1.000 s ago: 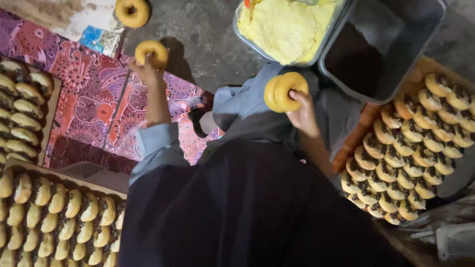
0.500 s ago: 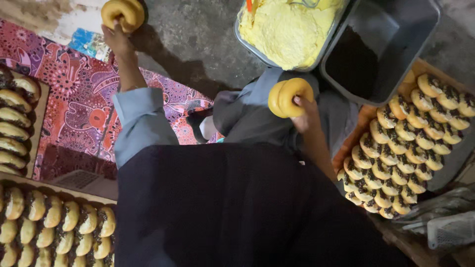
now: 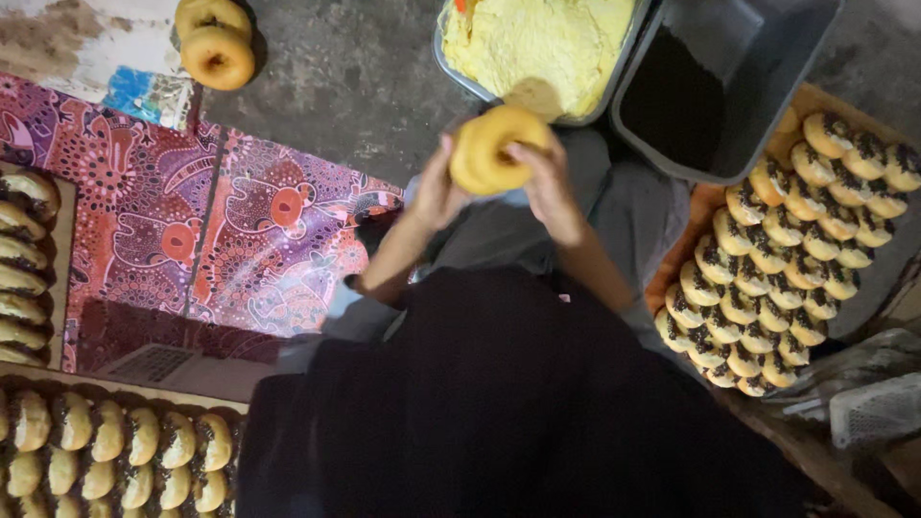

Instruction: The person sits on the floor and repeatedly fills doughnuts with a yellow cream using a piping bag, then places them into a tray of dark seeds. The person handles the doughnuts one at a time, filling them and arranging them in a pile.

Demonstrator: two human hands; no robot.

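Observation:
Both my hands hold a golden doughnut (image 3: pixel 494 146) in front of me, above my lap. My left hand (image 3: pixel 436 187) grips its left side and my right hand (image 3: pixel 549 184) grips its right side. Just beyond it stands a grey tub of yellow cream (image 3: pixel 537 43). Beside that is a grey tub (image 3: pixel 758 67) with dark chocolate sprinkles in it. Two plain doughnuts (image 3: pixel 216 38) lie stacked on the floor at the far left.
A tray of filled, sprinkled doughnuts (image 3: pixel 796 249) stands at my right. More filled doughnuts fill a tray at the bottom left (image 3: pixel 115 451) and another at the left edge (image 3: pixel 24 269). A patterned red mat (image 3: pixel 192 230) covers the floor at left.
My left hand put its doughnut on the one at the far left, then came back. It now grips the doughnut that my right hand held, which has moved to the middle.

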